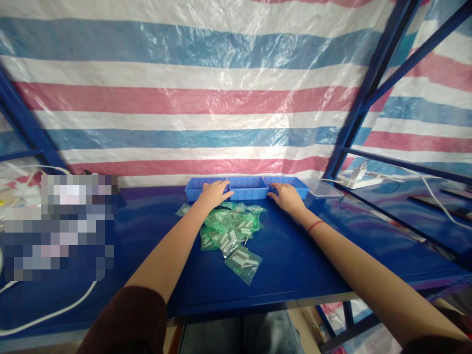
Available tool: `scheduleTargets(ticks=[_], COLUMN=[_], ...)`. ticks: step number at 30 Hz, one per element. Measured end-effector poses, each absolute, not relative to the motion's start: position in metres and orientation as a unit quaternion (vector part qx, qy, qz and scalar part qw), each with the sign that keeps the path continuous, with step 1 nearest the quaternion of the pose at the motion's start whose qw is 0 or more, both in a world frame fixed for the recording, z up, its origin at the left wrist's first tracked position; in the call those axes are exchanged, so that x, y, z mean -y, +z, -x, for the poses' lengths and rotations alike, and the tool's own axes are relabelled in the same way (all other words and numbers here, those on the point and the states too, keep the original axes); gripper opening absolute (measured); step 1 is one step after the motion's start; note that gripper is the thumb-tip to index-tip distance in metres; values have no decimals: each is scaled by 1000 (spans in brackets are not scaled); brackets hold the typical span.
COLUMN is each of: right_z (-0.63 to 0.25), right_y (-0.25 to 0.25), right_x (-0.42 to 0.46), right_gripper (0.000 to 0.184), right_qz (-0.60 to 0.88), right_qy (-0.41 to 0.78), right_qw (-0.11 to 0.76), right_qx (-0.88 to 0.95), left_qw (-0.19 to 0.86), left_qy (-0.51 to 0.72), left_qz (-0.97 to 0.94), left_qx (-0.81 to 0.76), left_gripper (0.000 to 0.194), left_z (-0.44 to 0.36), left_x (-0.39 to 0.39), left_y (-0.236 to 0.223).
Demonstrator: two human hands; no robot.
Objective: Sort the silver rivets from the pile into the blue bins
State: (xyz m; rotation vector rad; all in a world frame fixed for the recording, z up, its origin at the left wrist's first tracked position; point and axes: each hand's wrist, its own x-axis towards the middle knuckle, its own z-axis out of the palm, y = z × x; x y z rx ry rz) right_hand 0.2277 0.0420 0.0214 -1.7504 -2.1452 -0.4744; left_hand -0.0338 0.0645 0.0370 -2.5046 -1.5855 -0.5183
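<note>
Three blue plastic bins [248, 194] stand side by side in a row at the back of the blue table. My left hand [214, 194] reaches over the front of the left bin, fingers hooked over the rim where it meets the middle one, thumb against the front wall. At the other end, my right hand [288, 197] grips the front left part of the right bin [300, 189] in much the same way. Just in front of the bins lies a heap of green-tinted clear plastic bags [230, 223] holding small silvery rods. One bag [243, 263] lies nearest me.
A clear plastic lid [326, 188] lies right of the bins. Farther right is a white power strip [359, 179] with cables beside the blue metal frame [354, 113]. A white cable [55, 314] curves across the left side, near a blurred-out area. Striped sheeting [206, 98] hangs behind.
</note>
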Motion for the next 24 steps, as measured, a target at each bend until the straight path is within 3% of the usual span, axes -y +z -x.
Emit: scheduleTargets(ticks=[4, 8, 11, 16, 21, 24], right_z=[-230, -227, -222, -217, -233, -250], right_y=[21, 25, 27, 27, 28, 29], right_x=[-43, -39, -36, -34, -36, -41], right_gripper=[38, 52, 41, 37, 52, 50], right_qz=[605, 571, 577, 594, 568, 668], right_qy=[-162, -179, -176, -168, -137, -138], right_qw=[168, 166, 151, 153, 233, 314], right_qx=[761, 783, 783, 772, 777, 661], left_qw=[69, 68, 76, 100, 101, 89], left_qy=[-170, -160, -147, -123, -171, -219], left_qz=[834, 834, 819, 812, 827, 852], left_qx=[520, 524, 549, 562, 526, 466], left_gripper=[41, 46, 55, 50, 53, 52], left_z=[35, 40, 41, 36, 37, 38], left_x=[-66, -63, -58, -56, -47, -29], left_y=[37, 40, 41, 38, 42, 48])
